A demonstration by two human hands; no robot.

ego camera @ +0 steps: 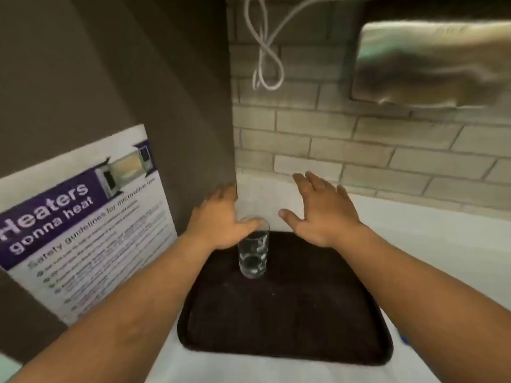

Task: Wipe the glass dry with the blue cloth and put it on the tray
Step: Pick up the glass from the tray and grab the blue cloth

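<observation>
Glass (253, 248) stood upright on the dark tray (287, 308), toward the tray's 11 o'clock corner, as the job appeared to reach its last step. From the left of the frame, a microwave safety poster (83, 219) leaned against a dark panel at 9 o'clock of the tray. The left hand (221, 219) hovered next, palm down and fingers spread, its thumb at or just over the glass's rim; whether it touched could not be told. The glass itself sat between the two hands and looked empty, though blur hid any leftover drops. The right hand (322, 214) floated at 2 o'clock of the glass, open wide, holding nothing and clear of the glass. Neither hand carried a cloth. A small scrap of blue (404, 340) showed at the tray's 4 o'clock edge on the pale counter (431, 244), too little to identify as the blue cloth. Behind, a looped white cable (266, 51) hung on the tiled wall, with a steel fitting (431, 62) at 1 o'clock. By the look of things, the placing was done and the release was the step in hand. The next move seemingly called only for both hands to draw back and up without clipping the rim, since a tall glass near a corner could tip at a nudge.
</observation>
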